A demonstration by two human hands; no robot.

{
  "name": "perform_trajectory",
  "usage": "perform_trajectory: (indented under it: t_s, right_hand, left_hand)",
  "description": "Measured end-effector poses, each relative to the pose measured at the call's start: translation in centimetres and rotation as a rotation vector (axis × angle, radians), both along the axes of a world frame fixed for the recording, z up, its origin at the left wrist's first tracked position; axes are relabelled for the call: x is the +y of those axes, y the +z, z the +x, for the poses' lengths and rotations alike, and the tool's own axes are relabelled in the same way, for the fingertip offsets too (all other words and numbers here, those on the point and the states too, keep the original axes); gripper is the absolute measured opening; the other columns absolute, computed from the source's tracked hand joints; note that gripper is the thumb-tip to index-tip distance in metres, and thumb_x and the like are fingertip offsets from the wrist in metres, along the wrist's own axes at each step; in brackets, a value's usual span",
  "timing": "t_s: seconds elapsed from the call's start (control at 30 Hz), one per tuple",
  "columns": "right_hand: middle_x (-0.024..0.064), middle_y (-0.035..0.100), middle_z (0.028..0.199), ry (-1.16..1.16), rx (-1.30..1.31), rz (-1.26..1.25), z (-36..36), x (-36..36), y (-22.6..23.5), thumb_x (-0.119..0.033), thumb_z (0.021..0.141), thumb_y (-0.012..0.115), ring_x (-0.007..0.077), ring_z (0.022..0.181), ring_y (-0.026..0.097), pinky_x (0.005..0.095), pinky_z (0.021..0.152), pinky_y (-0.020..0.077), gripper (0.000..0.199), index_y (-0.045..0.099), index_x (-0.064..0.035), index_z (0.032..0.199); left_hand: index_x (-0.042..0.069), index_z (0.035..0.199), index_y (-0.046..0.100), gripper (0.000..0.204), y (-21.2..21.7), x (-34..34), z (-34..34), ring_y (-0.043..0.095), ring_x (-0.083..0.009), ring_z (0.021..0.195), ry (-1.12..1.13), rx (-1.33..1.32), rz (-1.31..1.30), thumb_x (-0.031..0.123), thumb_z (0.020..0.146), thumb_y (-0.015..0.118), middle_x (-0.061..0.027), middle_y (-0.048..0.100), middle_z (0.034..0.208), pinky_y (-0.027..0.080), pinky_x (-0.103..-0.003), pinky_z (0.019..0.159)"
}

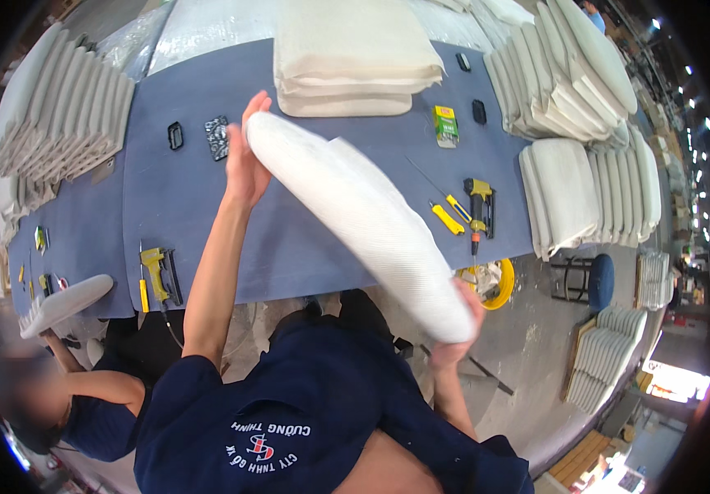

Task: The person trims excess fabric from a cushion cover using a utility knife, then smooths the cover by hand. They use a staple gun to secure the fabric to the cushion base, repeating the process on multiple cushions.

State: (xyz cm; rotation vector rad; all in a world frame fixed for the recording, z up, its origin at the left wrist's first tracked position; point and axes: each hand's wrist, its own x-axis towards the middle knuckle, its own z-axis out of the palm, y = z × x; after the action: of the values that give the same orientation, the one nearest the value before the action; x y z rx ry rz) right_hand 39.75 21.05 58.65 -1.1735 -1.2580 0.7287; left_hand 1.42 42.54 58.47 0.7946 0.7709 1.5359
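I hold a long white padded cushion [355,214] tilted in the air above the blue table [182,206]. My left hand [246,160] presses against its far upper end, fingers stretched up along the edge. My right hand [458,333] grips its near lower end, close to my body and past the table's front edge. The cushion's ribbed fabric face is turned toward me.
Stacks of white cushions stand at the left [58,115], the far middle [351,58] and the right [577,107]. Yellow staple guns [157,276] [479,206], a yellow-handled screwdriver [447,216] and a green box [445,125] lie on the table. A co-worker [83,395] holds another cushion [65,303] at lower left.
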Motion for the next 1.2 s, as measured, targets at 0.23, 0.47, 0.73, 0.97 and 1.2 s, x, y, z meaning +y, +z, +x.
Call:
perform_trajectory:
  t_s: [0.23,0.47,0.73,0.97,1.2]
  right_hand:
    - [0.0122,0.064,0.145,0.923,-0.514,-0.398,-4.1,2.4,-1.3,-0.024,0.095,0.079,0.0336,0.133,0.061,0.0423,0.111,0.0497,0.04,0.069,-0.0097,0.132]
    - [0.0166,0.073,0.127,0.391,-0.66,-0.506,9.7,13.8,-8.1,-0.02,0.101,0.072,0.0308,0.118,0.07,0.0403,0.105,0.0529,0.028,0.072,-0.0026,0.123]
    - [0.0189,0.072,0.127,0.044,-1.056,-0.558,29.4,29.1,-21.6,-0.034,0.1,0.074,0.0325,0.108,0.072,0.0426,0.099,0.0552,0.059,0.057,-0.0023,0.146]
    - [0.0262,0.071,0.125,0.009,-0.877,-0.864,29.3,32.6,-28.0,-0.039,0.091,0.082,0.039,0.111,0.073,0.0454,0.102,0.0532,0.087,0.038,-0.0051,0.158]
    - [0.0126,0.064,0.09,-0.037,-0.684,-0.547,31.8,34.8,-30.2,-0.02,0.09,0.079,0.0322,0.082,0.069,0.0437,0.083,0.0584,0.073,0.032,-0.009,0.145]
  left_hand:
    - [0.013,0.17,0.029,0.077,-13.6,3.4,-2.1,0.038,-0.0327,0.157,-0.069,0.7,-0.692,0.053,0.109,0.053,-0.0184,0.04,0.17,0.034,-0.045,0.126]
    - [0.019,0.167,0.038,0.063,-26.4,-2.0,-5.4,0.041,-0.0407,0.155,0.161,1.03,-0.586,0.046,0.112,0.046,-0.0182,0.043,0.169,0.035,-0.045,0.126]
    - [0.029,0.167,0.04,0.059,-28.4,5.3,-6.7,0.029,-0.0343,0.162,0.194,1.372,-0.751,0.051,0.115,0.025,-0.0051,0.04,0.173,0.026,-0.057,0.126]
    - [0.032,0.17,0.034,0.057,-27.8,5.3,-4.4,0.028,-0.0354,0.162,0.248,1.541,-0.768,0.045,0.115,0.027,-0.0075,0.041,0.173,0.027,-0.059,0.124]
    - [0.033,0.17,0.032,0.057,-26.4,5.0,-0.9,0.025,-0.0375,0.163,0.379,1.711,-0.798,0.045,0.114,0.035,-0.0101,0.028,0.178,0.023,-0.062,0.126]
